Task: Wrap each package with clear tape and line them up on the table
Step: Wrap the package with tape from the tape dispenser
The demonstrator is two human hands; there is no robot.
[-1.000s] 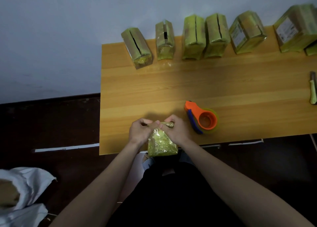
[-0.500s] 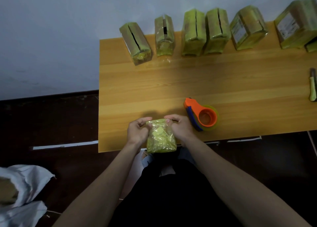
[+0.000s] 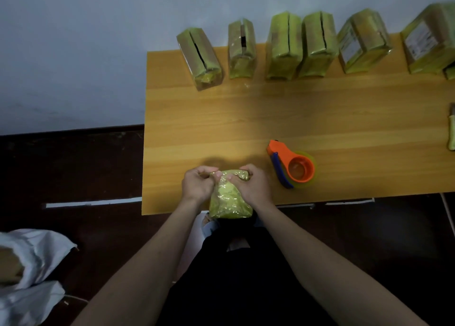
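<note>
The yellow-green package [image 3: 230, 197] sits at the desk [image 3: 320, 119] near edge, long axis pointing away from the person. Left hand [image 3: 198, 184] and right hand [image 3: 251, 185] pinch its far end; the tape dispenser [image 3: 293, 168] lies just right of the right hand.

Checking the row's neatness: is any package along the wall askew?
Yes. The leftmost package in the row along the back of the table is turned at an angle, while its neighbours sit roughly square to the edge.

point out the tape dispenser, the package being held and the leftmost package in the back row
tape dispenser [image 3: 300, 170]: head view, orange hub.
held package [image 3: 230, 201]: head view, crinkled front.
leftmost row package [image 3: 200, 57]: head view, top face.
</note>
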